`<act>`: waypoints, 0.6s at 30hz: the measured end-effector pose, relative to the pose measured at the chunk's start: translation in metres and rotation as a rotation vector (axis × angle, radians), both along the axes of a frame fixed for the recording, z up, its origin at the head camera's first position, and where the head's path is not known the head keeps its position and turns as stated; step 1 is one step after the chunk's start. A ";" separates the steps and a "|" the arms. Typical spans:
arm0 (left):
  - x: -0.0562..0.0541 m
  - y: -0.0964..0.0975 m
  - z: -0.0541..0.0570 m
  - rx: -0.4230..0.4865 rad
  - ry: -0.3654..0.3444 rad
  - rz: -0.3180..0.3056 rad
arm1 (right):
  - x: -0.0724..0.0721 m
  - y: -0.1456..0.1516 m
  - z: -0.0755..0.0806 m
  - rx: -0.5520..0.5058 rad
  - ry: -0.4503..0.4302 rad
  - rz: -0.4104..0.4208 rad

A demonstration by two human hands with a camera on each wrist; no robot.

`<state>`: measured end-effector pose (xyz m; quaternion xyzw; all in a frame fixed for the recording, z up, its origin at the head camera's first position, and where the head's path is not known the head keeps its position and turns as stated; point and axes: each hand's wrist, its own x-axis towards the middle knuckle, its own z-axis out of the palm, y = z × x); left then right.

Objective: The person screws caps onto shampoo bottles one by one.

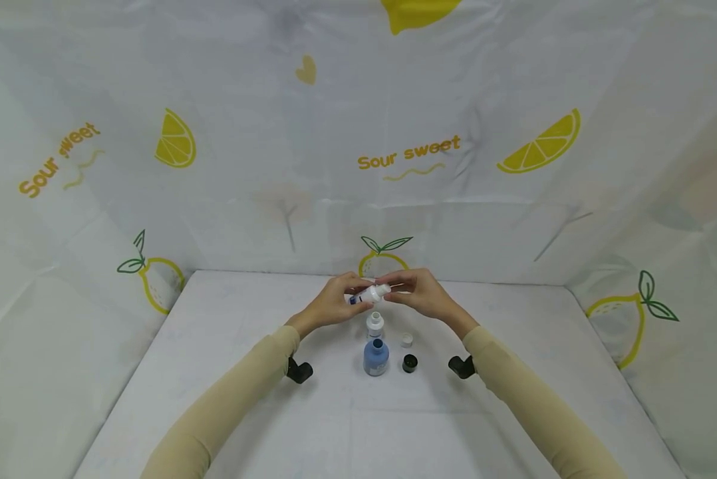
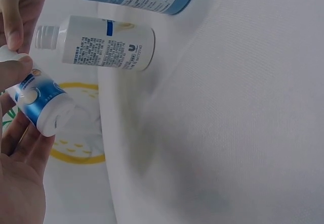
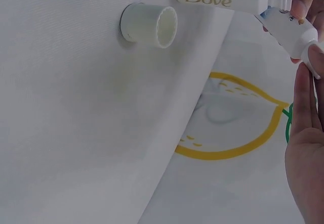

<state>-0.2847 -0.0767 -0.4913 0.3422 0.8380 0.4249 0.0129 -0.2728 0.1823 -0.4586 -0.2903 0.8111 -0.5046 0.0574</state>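
Observation:
My left hand point(image 1: 332, 301) holds a small white and blue bottle point(image 2: 41, 100), tilted above the table, between thumb and fingers. At its narrow end, my right hand point(image 1: 421, 291) pinches the white cap point(image 3: 312, 61) with thumb and fingertips. Just below stands an uncapped white Dove bottle point(image 1: 375, 325), its threaded neck bare. Nearer me is a blue bottle point(image 1: 376, 358) with an open, dark mouth. Fingers partly hide the small bottle in every view.
A white cap point(image 1: 406, 340) and a black cap point(image 1: 410, 363) lie right of the standing bottles. The white-covered table point(image 1: 263, 426) meets a lemon-print curtain point(image 1: 334, 219) at the back. Dark wrist camera mounts point(image 1: 300, 371) hang under both sleeves.

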 end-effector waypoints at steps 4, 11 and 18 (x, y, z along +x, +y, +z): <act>0.001 -0.001 -0.001 0.000 -0.005 0.003 | 0.000 0.000 -0.001 0.003 -0.014 -0.008; 0.000 0.001 -0.004 0.021 0.022 -0.002 | 0.000 0.001 -0.001 0.027 0.008 -0.020; 0.001 0.002 -0.003 0.030 0.018 -0.003 | 0.001 0.001 -0.001 0.035 0.022 -0.043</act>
